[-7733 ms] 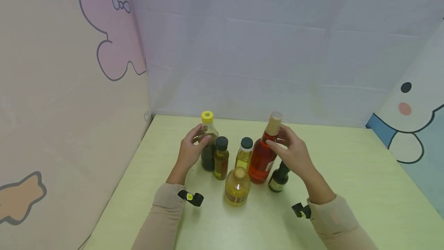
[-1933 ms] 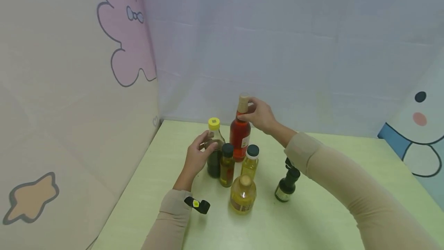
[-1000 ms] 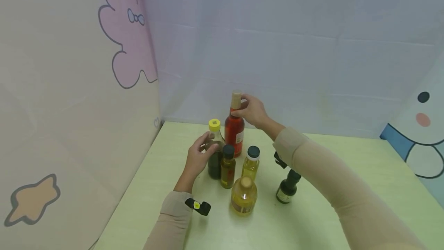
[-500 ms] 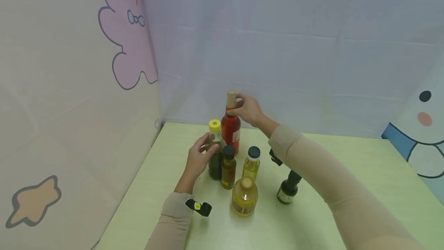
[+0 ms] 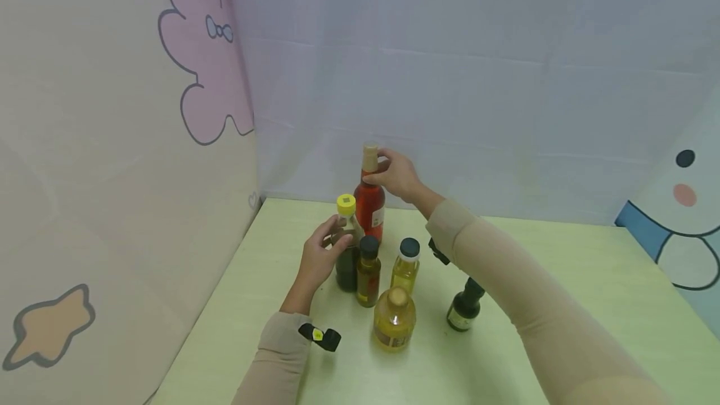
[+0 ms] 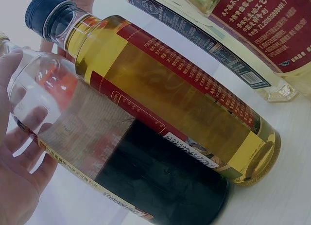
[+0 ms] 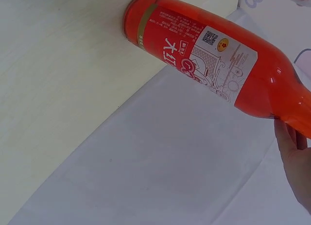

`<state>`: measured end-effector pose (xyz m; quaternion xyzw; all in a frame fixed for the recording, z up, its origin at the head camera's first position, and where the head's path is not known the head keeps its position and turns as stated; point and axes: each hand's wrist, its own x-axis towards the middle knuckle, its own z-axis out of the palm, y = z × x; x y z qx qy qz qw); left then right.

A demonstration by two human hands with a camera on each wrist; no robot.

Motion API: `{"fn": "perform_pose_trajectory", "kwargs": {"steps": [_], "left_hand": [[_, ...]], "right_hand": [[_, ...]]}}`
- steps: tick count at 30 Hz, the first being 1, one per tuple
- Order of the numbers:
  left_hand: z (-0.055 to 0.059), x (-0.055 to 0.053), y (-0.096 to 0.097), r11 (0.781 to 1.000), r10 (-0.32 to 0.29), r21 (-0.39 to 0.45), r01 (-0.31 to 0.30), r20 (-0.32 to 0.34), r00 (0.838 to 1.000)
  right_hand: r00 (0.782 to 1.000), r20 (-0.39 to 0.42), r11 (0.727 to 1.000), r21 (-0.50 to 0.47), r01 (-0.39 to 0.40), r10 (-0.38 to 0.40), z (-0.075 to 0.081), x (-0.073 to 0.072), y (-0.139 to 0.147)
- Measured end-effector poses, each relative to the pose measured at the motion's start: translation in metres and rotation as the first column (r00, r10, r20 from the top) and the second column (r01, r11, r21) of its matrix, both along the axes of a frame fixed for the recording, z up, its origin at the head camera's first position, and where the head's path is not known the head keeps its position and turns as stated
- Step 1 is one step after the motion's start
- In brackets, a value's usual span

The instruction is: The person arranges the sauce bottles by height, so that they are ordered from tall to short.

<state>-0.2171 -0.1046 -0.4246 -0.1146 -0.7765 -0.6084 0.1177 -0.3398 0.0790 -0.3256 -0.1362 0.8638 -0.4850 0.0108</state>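
Observation:
My left hand (image 5: 319,258) curls its thumb and fingers round the upper part of a yellow-capped bottle (image 5: 347,272) of dark liquid. In the left wrist view this dark bottle (image 6: 165,171) lies partly behind an oil bottle (image 6: 180,98) with a black cap and red label. My right hand (image 5: 398,175) grips the neck of a tall red bottle (image 5: 369,202) with a gold-wrapped top, standing upright behind the yellow-capped one. Its white-and-red label and base show in the right wrist view, where the red bottle (image 7: 209,55) is close over the table.
A green-capped bottle (image 5: 406,267) of yellow liquid and a squat round bottle (image 5: 395,320) stand at the middle of the table (image 5: 242,342). Right of them is a small dark bottle (image 5: 464,310), its top under the right sleeve. A curtain wall (image 5: 478,111) rises behind the table.
My right hand has carried the red bottle from the right of the group to the back, then leftward behind the yellow-capped bottle. The left hand keeps its hold; the other bottles stay put.

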Motion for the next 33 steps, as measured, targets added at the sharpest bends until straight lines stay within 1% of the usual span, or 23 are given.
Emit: {"fn": "perform_pose_trajectory", "kwargs": {"steps": [3,5,7,11,19,26,32,33], "left_hand": [[-0.015,-0.010,-0.002,1.000,0.008,0.008,-0.008,0.006,1.000],[-0.019,-0.011,-0.004,1.000,0.013,0.010,-0.013,0.004,1.000],[-0.020,-0.012,-0.005,1.000,0.015,0.008,-0.015,-0.003,1.000],[-0.020,-0.011,-0.006,1.000,0.020,0.004,-0.020,-0.006,1.000],[-0.018,-0.010,-0.006,0.999,0.033,-0.001,-0.033,0.031,0.999],[-0.021,-0.011,-0.006,0.999,0.037,0.000,-0.037,0.037,0.999],[-0.022,-0.010,-0.006,1.000,0.024,0.013,-0.025,0.043,0.999],[-0.017,-0.006,-0.005,1.000,0.024,0.007,-0.025,0.047,0.999]], "right_hand": [[1.000,0.003,1.000,-0.002,-0.003,0.003,-0.001,-0.002,-0.002],[1.000,0.000,1.000,-0.008,-0.008,0.008,-0.001,-0.002,-0.004],[1.000,-0.008,1.000,-0.014,-0.012,0.012,-0.001,-0.003,-0.005],[1.000,-0.010,0.999,-0.031,-0.020,0.020,-0.001,-0.005,-0.010],[1.000,0.003,0.999,-0.036,-0.025,0.025,-0.001,-0.010,-0.016],[0.999,0.029,0.999,-0.026,-0.026,0.026,0.001,-0.010,-0.020],[0.998,0.048,0.999,-0.030,-0.032,0.034,0.000,-0.011,-0.022],[0.998,0.049,0.999,-0.032,-0.034,0.036,-0.001,-0.012,-0.022]]}}
